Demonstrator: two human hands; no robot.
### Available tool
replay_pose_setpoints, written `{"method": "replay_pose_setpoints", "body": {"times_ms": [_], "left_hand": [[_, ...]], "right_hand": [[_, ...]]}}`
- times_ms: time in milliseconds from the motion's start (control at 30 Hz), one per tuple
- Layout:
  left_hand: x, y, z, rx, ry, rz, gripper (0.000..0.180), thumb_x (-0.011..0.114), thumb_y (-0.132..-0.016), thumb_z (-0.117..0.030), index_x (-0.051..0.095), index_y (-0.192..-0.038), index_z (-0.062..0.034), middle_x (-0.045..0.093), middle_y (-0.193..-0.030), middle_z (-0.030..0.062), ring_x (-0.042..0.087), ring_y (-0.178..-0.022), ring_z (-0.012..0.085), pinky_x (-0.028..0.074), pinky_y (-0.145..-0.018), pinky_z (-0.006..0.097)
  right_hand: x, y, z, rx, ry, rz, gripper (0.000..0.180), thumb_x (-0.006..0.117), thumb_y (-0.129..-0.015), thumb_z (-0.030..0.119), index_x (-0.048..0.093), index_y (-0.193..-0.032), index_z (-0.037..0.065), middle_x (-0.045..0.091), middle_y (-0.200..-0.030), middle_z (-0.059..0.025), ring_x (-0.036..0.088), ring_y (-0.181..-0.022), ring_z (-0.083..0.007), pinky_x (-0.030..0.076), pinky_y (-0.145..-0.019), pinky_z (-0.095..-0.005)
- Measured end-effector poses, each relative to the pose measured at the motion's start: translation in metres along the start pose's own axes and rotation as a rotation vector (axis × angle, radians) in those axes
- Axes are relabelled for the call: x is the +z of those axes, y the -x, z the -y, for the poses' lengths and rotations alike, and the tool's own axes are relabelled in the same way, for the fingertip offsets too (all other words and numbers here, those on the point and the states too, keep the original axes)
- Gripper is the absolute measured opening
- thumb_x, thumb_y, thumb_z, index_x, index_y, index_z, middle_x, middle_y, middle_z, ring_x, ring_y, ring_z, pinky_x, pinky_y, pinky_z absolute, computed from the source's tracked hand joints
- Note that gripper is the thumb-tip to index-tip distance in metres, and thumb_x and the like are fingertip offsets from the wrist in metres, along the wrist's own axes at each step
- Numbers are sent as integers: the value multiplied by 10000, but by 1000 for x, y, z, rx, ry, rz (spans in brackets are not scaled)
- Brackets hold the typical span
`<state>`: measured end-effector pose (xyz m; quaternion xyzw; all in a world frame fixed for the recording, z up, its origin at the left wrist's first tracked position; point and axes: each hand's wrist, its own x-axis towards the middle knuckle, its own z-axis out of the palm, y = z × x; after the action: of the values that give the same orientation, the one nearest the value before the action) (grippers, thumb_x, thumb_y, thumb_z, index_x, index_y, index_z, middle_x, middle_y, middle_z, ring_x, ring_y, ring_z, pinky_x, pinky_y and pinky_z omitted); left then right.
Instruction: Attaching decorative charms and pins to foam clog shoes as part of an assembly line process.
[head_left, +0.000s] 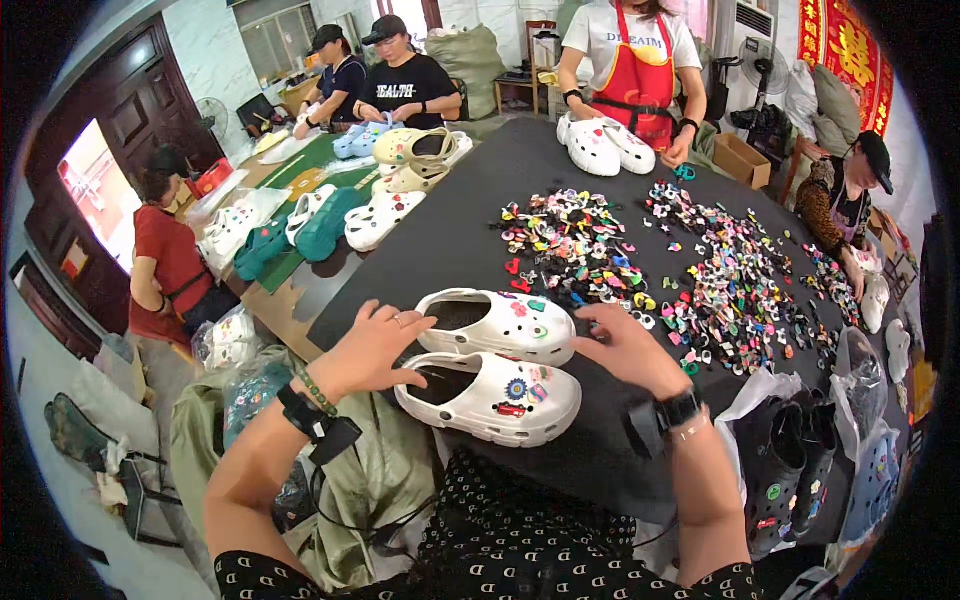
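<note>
Black cloth covers the worktable (600, 440); two white clogs (497, 360) lie side by side at its near edge; the left hand (372, 347) rests open-fingered against their heels; the right hand (628, 347), loosely curled and holding nothing visible, touches their toes; colourful charms (700, 270) lie scattered just beyond the clogs.

We see a black desk (520, 190) carrying two white clogs (495, 360) side by side right between our fingers (405, 325). Beyond our right fingers spreads a wide scatter of small coloured charms (700, 270), and farther off another white pair (605, 145). Past our left fingers, more clogs (385, 215) sit in white, teal and cream.
</note>
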<state>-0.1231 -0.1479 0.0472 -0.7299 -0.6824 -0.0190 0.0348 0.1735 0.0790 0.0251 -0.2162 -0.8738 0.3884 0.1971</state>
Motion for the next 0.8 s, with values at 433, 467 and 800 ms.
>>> {"method": "replay_pose_setpoints", "body": {"times_ms": [433,467,800], "left_hand": [[32,-29,12,73,192,-169,189,727,-766,-217,595,-816,-91,571,-872,68,534,-895,294,458,-788,400],[35,-23,10,37,206,-184,184,723,-770,-214,596,-816,-89,570,-867,74,535,-889,298,460,-777,402],[5,2,20,-369,399,-492,247,762,-768,-226,611,-748,-32,592,-708,135,575,-698,354,457,-633,425]], "right_hand": [[32,110,-16,-10,170,-155,298,712,-794,68,621,-1074,19,589,-1191,-191,573,-1098,-381,476,-940,-419],[37,115,-22,10,187,-174,274,701,-795,53,622,-1055,17,583,-1196,-191,573,-1085,-385,478,-932,-421],[52,126,-27,18,260,-246,202,653,-757,-46,605,-945,8,563,-1145,-187,544,-1065,-379,445,-915,-442]]}}
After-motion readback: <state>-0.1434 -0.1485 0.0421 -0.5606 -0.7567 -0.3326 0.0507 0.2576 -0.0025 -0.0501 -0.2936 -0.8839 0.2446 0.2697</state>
